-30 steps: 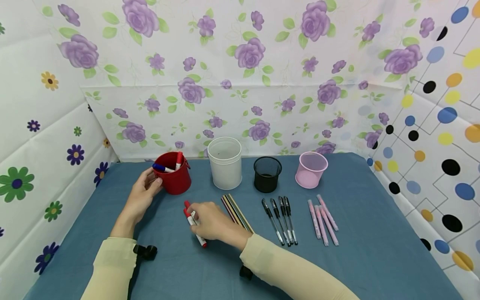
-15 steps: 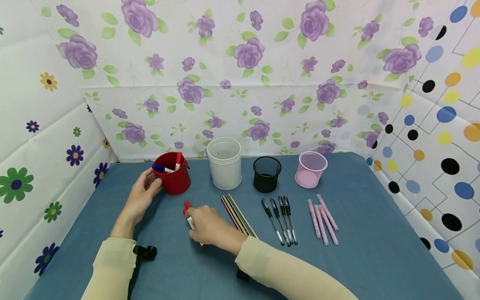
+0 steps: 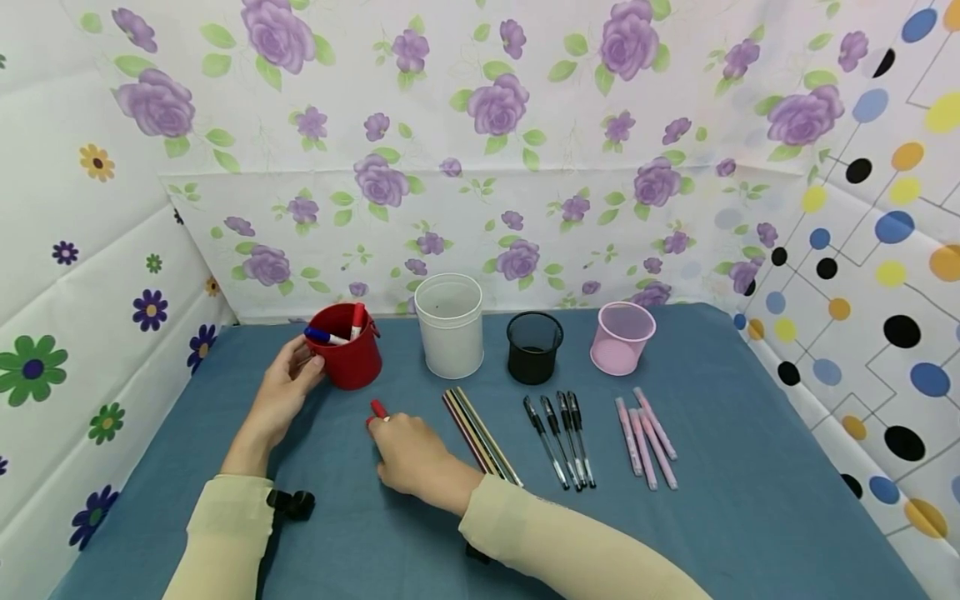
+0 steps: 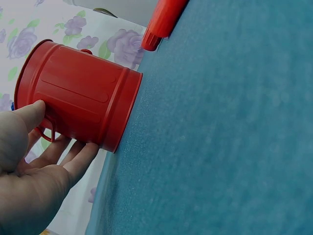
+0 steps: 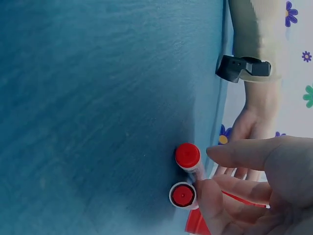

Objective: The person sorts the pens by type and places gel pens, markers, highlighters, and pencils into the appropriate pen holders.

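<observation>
From here, the head view shows the left hand (image 3: 288,379) holding the red metal pail (image 3: 352,358) left of centre, and the right hand (image 3: 416,458) over two red markers (image 3: 379,409) just below centre.

Left wrist: that hand clasps the pail, upper left.

Right wrist: the markers' ends show lower centre, right beside the hand; I can't tell whether it grips them.

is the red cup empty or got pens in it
Not empty: in the head view, the red cup holds a blue-ended marker and a red-ended marker. Whether more lie deeper, I cannot tell.
</observation>
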### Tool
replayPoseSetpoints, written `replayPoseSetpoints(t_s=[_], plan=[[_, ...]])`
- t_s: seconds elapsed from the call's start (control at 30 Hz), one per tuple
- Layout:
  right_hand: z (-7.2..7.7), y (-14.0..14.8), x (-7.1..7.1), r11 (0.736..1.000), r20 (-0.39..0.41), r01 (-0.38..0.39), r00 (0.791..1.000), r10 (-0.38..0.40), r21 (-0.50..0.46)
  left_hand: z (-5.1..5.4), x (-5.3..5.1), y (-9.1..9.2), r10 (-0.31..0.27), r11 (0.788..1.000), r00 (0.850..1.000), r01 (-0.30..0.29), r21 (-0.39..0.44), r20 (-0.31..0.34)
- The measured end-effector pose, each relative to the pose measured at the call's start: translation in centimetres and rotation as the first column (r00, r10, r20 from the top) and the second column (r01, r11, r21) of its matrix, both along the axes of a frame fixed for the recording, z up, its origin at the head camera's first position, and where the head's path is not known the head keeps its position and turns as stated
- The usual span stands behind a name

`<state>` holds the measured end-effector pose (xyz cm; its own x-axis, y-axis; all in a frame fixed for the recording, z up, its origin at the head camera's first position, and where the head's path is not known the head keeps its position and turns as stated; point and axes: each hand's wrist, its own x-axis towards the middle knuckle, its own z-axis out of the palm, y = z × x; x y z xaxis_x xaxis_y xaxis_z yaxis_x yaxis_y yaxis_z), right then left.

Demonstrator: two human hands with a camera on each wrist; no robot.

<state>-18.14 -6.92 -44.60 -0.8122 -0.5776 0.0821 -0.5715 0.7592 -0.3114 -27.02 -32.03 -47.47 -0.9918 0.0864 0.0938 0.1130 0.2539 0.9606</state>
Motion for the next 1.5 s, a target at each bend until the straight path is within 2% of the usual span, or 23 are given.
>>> replayPoseSetpoints(t_s=[0.27,0.47,0.57,0.77,1.07,1.27,1.5], plan=[[-0.2,-0.6,0.3,0.995,-0.022,-0.004,1.0,0.006,0.096,-0.2,-0.2,0.0,-0.001,1.0,1.0,0.001,-0.003,-0.008],[-0.4,-0.8,0.4,0.996,-0.027,-0.013,1.0,0.016,0.093,-0.1,0.0,0.0,0.0,1.0,1.0,0.0,-0.001,-0.007],[-0.5,-0.7,0.3,0.998,0.008,-0.018,1.0,0.018,0.057,-0.1,0.1,0.0,-0.002,1.0,1.0,0.002,0.001,-0.008],[-0.4,-0.3,-0.1,1.0,0.152,0.005,0.988,-0.001,-0.03,-0.1,0.1,0.1,0.005,1.0,1.0,-0.005,-0.009,0.001],[0.2,1.0,-1.1,0.979,0.344,0.061,0.939,0.011,-0.197,-0.1,0.0,0.1,0.005,1.0,1.0,-0.005,-0.014,-0.003],[0.4,1.6,-1.9,0.952,0.388,0.062,0.92,0.061,-0.298,-0.2,-0.1,0.0,0.01,1.0,1.0,-0.01,-0.01,0.009],[0.6,2.3,-2.9,0.918,0.377,0.055,0.92,0.106,-0.394,-0.2,-0.1,0.0,0.012,1.0,1.0,-0.012,-0.003,0.013]])
